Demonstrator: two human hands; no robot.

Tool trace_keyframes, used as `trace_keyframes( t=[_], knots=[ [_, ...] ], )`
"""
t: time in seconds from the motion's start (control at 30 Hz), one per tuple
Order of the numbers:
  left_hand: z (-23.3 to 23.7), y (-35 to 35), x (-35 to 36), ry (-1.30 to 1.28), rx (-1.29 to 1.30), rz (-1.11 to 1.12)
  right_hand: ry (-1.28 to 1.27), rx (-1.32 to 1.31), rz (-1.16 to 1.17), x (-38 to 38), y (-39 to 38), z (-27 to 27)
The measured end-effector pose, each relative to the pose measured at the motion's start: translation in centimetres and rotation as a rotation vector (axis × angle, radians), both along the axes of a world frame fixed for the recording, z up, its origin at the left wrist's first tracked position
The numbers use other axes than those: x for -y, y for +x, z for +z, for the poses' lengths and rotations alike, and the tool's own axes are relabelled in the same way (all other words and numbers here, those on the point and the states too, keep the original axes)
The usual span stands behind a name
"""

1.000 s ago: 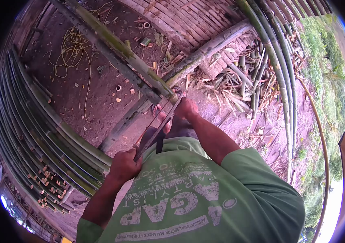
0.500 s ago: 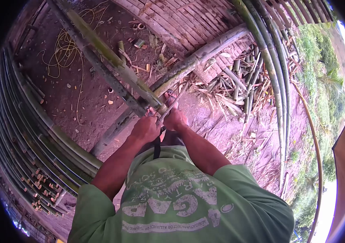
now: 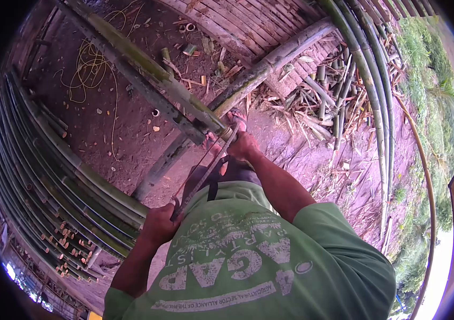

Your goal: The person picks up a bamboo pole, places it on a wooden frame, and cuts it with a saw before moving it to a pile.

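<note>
Grips a saw [image 3: 203, 173] at both ends: left hand [image 3: 159, 224] closed around the near handle, low against the shirt, right hand [image 3: 243, 146] clenched on the far tip. Lies slantwise, long axis from lower left by the body up and away to the right. Meets the near end of a bamboo pole [image 3: 147, 66] just beside the right hand, well apart from the left. Points that pole away to upper left, propped across a second pole [image 3: 269, 64]. Beyond, at left, stacked bamboo [image 3: 40, 160] along the dirt floor.
</note>
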State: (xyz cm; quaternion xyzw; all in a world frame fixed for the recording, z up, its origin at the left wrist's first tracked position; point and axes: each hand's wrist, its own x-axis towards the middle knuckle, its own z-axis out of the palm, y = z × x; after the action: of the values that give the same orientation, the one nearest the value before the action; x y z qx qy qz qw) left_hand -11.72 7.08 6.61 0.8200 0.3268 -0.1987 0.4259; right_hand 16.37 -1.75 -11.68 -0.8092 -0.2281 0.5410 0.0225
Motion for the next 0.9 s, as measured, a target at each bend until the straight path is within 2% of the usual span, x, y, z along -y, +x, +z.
trace_keyframes(
  t=[0.07, 0.13, 0.2, 0.23, 0.27, 0.3, 0.37, 0.5, 0.6, 0.63, 0.67, 0.7, 0.73, 0.8, 0.87, 0.9],
  knots=[
    [0.1, -0.4, 0.2, -0.014, -0.026, 0.017, 0.028, -0.001, -0.003, 0.2, -0.3, -0.4],
    [-5.7, 2.5, 0.5, 0.041, 0.102, 0.065, 0.053, 0.004, -0.003, 0.0, -0.1, -0.9],
    [-12.8, 9.8, 0.5, 0.088, 0.215, 0.085, 0.065, 0.009, -0.010, 0.1, -0.2, -1.0],
    [-13.9, 11.6, 0.9, 0.104, 0.222, 0.087, 0.072, 0.010, -0.007, 0.2, -0.3, -0.8],
    [-14.2, 12.8, 1.1, 0.133, 0.231, 0.101, 0.027, 0.077, 0.017, 0.6, -0.5, -2.1],
    [-12.9, 11.9, 0.9, 0.105, 0.196, 0.114, 0.052, 0.066, 0.029, 0.1, -0.7, -1.1],
    [-8.8, 9.4, 0.6, 0.049, 0.137, 0.112, 0.059, 0.032, 0.026, -0.2, -0.3, 0.3],
    [-1.6, 0.2, 1.4, 0.075, 0.067, 0.048, 0.048, -0.039, 0.080, -0.2, 0.7, -0.3],
    [-3.1, 0.8, 1.4, 0.052, 0.025, 0.063, 0.102, 0.044, 0.040, 1.1, 0.8, -3.7],
    [-5.1, 2.3, 0.9, 0.023, 0.072, 0.098, 0.106, 0.082, 0.028, 1.5, 0.9, -5.9],
    [-7.9, 4.5, 0.3, -0.006, 0.113, 0.134, 0.074, 0.158, -0.052, 2.4, 1.6, -9.6],
    [-11.9, 7.7, 0.5, 0.059, -0.018, 0.082, 0.001, -0.076, -0.022, 3.5, 2.8, -11.7],
    [-15.4, 11.0, 0.2, 0.135, -0.120, 0.028, 0.016, -0.096, 0.009, 4.0, 1.4, -13.1],
    [-16.7, 12.5, 1.1, 0.073, -0.041, 0.128, -0.030, 0.017, 0.062, 5.5, 0.8, -10.6],
    [-15.3, 9.3, 1.6, -0.018, -0.054, 0.078, -0.138, 0.033, 0.021, 7.5, 3.9, -6.0],
    [-14.6, 7.6, 1.4, -0.025, -0.015, 0.049, -0.135, 0.050, 0.038, 9.8, 5.9, -5.9]
  ],
)
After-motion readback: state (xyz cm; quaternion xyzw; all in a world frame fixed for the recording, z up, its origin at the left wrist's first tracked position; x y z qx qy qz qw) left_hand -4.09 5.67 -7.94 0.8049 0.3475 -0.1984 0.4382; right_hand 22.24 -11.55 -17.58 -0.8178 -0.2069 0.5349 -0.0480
